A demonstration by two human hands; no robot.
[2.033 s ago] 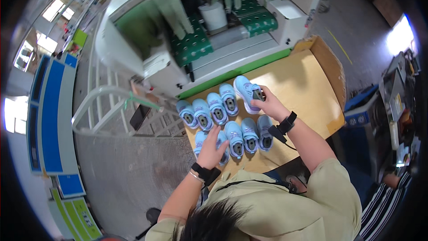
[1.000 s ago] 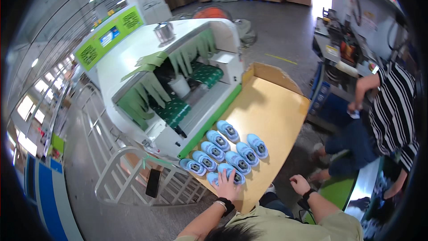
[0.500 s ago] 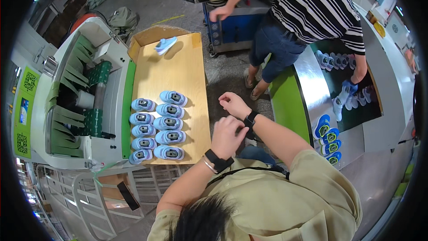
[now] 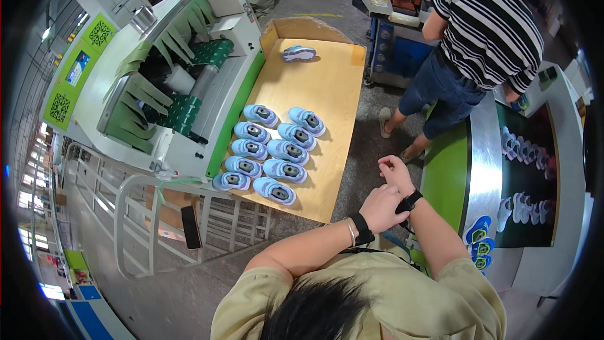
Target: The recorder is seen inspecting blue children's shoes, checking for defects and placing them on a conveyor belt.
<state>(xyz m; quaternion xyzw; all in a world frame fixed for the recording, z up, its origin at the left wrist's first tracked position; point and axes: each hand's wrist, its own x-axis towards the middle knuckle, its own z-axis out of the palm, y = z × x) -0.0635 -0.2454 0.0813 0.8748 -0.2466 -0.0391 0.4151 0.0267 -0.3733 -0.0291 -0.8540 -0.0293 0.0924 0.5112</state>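
Observation:
My left hand point(image 4: 380, 209) reaches across to my right wrist, its fingers closed at the black wristband point(image 4: 409, 201) there. Above it, my right hand point(image 4: 396, 174) is held up with its fingers curled, and nothing shows in them. Another black wristband point(image 4: 362, 229) and a thin bracelet circle my left wrist. Left of my hands, two rows of light blue sneakers point(image 4: 287, 150) with dark inserts in their openings stand on a wooden tabletop point(image 4: 327, 164). A lone sneaker point(image 4: 299, 54) lies on its side near the far edge.
A machine with green strip curtains point(image 4: 129, 107) adjoins the tabletop's left. A metal rail frame point(image 4: 123, 214) holds a phone point(image 4: 191, 227). At right, a co-worker in a striped shirt point(image 4: 487, 22) stands by a conveyor with pale shoes point(image 4: 522, 208); blue-and-green shoes point(image 4: 481, 245) sit nearer.
My view has swung left, shifting the scene rightward. The lone sneaker has tipped onto its side. The co-worker's hand has moved away from the nearer conveyor shoes. My left hand stays at my right wrist.

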